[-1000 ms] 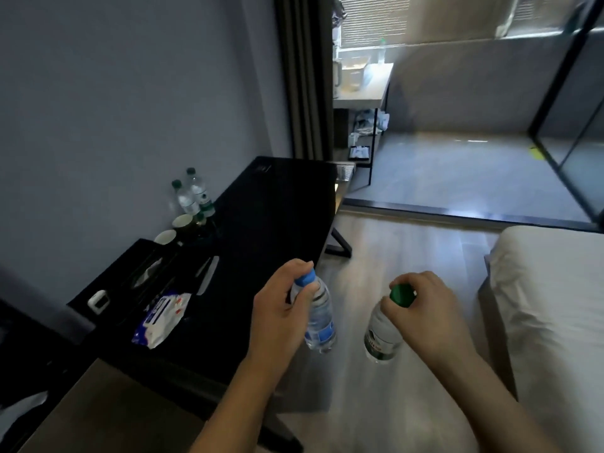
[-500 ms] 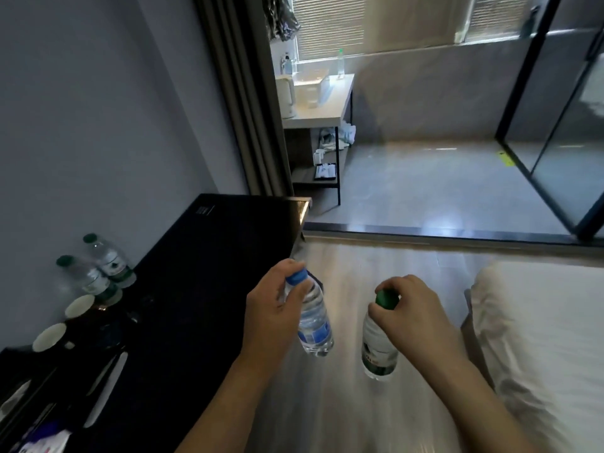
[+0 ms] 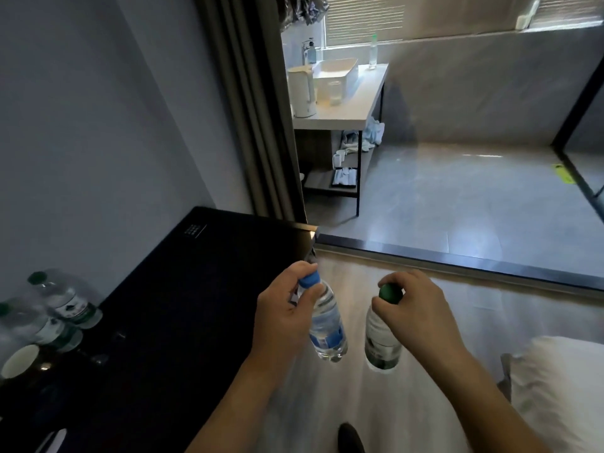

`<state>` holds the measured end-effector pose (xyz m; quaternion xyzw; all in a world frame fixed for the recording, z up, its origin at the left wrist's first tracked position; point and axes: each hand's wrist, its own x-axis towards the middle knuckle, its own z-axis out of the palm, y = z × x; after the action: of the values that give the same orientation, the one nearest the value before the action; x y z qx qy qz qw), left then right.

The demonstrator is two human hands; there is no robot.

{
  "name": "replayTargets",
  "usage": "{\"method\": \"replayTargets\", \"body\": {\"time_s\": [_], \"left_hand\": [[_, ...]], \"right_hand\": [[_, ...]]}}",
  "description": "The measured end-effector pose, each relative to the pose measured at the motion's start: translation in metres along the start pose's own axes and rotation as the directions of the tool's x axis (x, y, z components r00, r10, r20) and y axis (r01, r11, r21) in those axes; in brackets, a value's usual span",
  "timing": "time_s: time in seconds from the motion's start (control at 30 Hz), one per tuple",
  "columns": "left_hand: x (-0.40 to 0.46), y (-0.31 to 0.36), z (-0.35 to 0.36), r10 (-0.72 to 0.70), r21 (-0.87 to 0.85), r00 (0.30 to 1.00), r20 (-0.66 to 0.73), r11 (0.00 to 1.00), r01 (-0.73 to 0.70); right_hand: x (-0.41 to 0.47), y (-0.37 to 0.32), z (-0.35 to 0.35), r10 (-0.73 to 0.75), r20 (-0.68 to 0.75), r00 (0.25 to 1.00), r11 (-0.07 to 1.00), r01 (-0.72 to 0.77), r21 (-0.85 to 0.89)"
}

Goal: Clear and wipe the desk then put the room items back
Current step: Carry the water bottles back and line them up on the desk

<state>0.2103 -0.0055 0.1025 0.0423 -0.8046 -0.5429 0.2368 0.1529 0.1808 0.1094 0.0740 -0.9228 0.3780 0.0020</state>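
— What is being carried?
— Two small clear bottles: a blue-capped bottle (image 3: 327, 325) with a blue label, hanging tilted, and a green-capped bottle (image 3: 381, 338) hanging nearly upright at its 3 o'clock.
— And the worktop (image 3: 183, 305)?
— Black and glossy; two more green-capped bottles (image 3: 65, 302) and a white cup (image 3: 20, 361) stand at its 9 o'clock edge.

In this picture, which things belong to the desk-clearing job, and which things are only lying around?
Part of the job:
- blue-capped bottle, gripped by the left hand
- green-capped bottle, gripped by the right hand
- black desk
- two bottles and a cup on its left end

Just lying about:
- white kettle and basin on the far counter
- bed
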Motion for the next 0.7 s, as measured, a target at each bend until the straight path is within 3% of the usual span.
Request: {"method": "replayTargets", "body": {"time_s": [0.1,0.33,0.47,0.6,0.7], "left_hand": [[0.049,-0.020,0.000,-0.019,-0.017,1.000,-0.021,1.000,0.019],[0.136,-0.055,-0.021,-0.035,0.002,0.976,-0.214,0.999,0.036],[0.167,-0.076,-0.048,-0.072,0.014,0.928,-0.366,0.996,0.083],[0.177,-0.100,-0.081,-0.112,0.145,0.882,-0.458,0.969,0.198],[0.178,-0.106,-0.110,-0.155,0.174,0.801,-0.578,0.936,0.307]], "right_hand": [[0.055,-0.014,0.012,-0.040,0.054,0.998,0.999,0.042,-0.030],[0.171,-0.065,0.047,-0.237,0.143,0.961,0.967,0.247,-0.058],[0.224,-0.098,0.091,-0.331,0.238,0.913,0.939,0.343,-0.009],[0.263,-0.139,0.145,-0.453,0.419,0.787,0.873,0.488,0.028],[0.280,-0.178,0.182,-0.549,0.523,0.652,0.811,0.568,0.143]]}}
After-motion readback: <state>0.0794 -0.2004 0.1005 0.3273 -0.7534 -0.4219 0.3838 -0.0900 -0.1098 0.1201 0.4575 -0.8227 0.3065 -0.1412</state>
